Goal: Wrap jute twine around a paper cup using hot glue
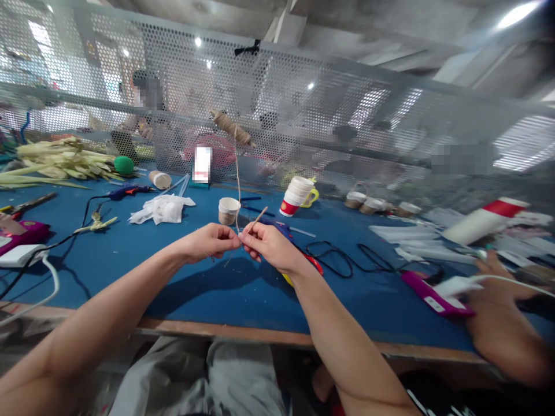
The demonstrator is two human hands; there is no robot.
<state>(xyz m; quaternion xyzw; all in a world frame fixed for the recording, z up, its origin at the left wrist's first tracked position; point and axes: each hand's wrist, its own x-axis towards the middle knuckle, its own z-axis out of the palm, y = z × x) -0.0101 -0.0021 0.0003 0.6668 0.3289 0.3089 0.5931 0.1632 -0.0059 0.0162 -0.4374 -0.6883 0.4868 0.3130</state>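
The twine (pixel 238 179) comes down from a spool (pixel 233 128) in front of the perforated panel (pixel 182 75), and its lower part reaches the fingers of the person's 2 hands, over the middle of the worktop (pixel 243 312), between the front edge and the far edge. The left hand (pixel 214 241) is at the left side of this twine; its fingers are curled, with the thumb and the index finger pressed together, pinching it. The right hand (pixel 271 245) is at the other side, its fingertips almost meeting those of the left. It is also mostly closed, and pinches the twine between thumb and fingers; a thin brown end (pixel 261 216) sticks up from this grip, and whether it is twine or a stick, one cannot tell.

Just beyond the hands, toward the far edge, stands a small cup (pixel 228 211), upright, white above and brown below. To the left of this cup lies a crumpled white tissue (pixel 162 209), with a blue glue gun (pixel 130 191) behind it. Farther right, near the far edge, a stack of paper cups (pixel 297 195) leans a little. By the right edge, another person's arm (pixel 498 312) rests near a purple box (pixel 437 294).
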